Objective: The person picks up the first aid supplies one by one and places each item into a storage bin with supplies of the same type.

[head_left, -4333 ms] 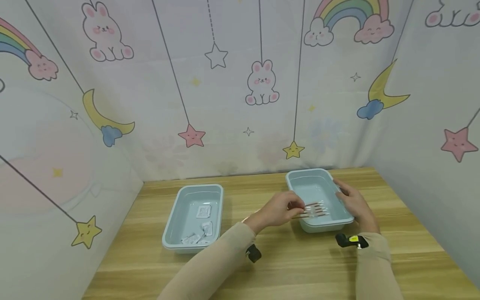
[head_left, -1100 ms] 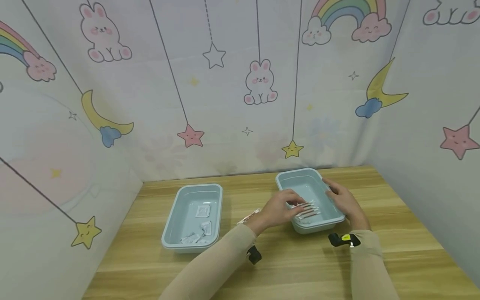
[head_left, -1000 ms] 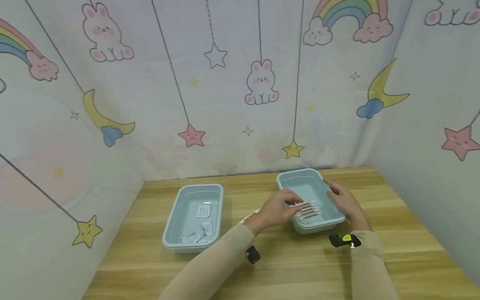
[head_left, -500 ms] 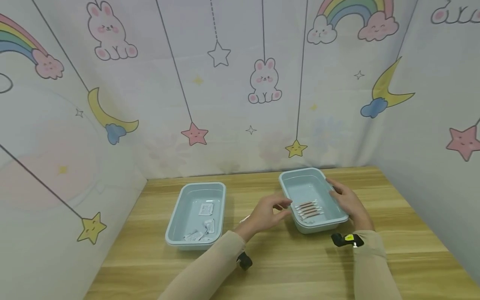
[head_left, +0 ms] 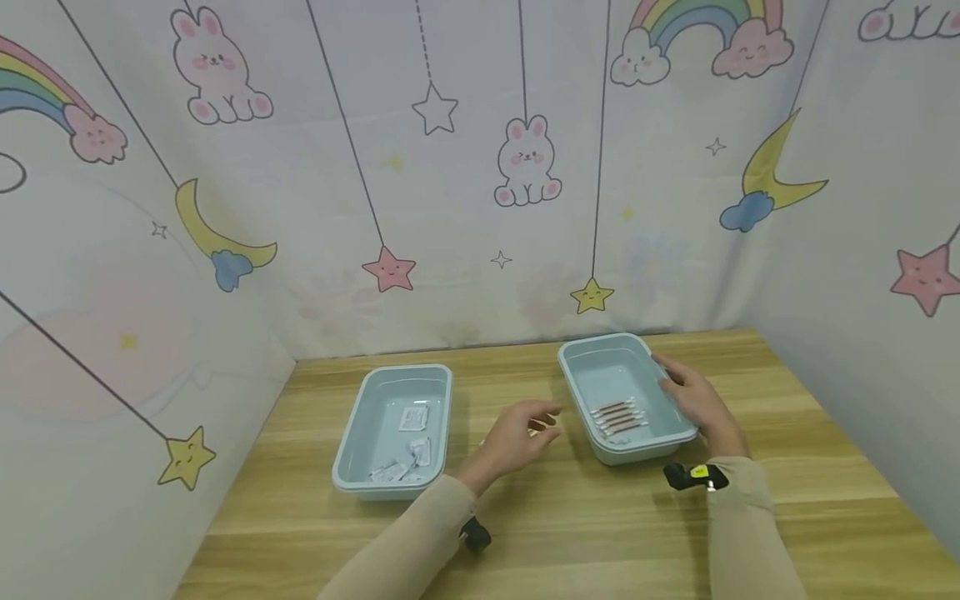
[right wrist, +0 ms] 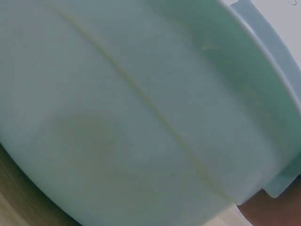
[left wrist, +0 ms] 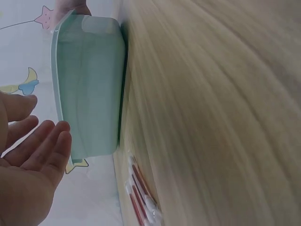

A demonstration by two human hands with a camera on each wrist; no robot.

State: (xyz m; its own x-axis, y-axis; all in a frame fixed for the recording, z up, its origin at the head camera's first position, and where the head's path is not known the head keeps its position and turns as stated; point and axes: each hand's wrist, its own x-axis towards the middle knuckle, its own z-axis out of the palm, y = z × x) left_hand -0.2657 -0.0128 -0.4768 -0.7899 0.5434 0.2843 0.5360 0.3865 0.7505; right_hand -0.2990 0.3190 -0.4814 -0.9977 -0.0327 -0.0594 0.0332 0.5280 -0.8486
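My left hand (head_left: 517,437) hovers over the table just left of the right-hand pale blue plastic basin (head_left: 637,454), its fingers loosely curved and holding nothing. My right hand (head_left: 705,408) grips that basin's right rim, thumb over the edge. A pack of cotton swabs (head_left: 617,417) with reddish-brown sticks and white tips lies in the basin's near end. More cotton swabs (left wrist: 141,197) lie on the table in the left wrist view; in the head view my left hand and wrist mostly hide them. The basin's outer wall (right wrist: 141,141) fills the right wrist view.
A second pale blue basin (head_left: 360,429) stands on the left of the wood-grain table (head_left: 577,533), with several small white packets (head_left: 414,418) inside. A patterned fabric backdrop (head_left: 465,308) closes off the back and both sides.
My left hand, which pinched the pack of cotton swabs over the right basin, has let go and drawn back left. The pack now lies inside; the basin has shifted slightly left.
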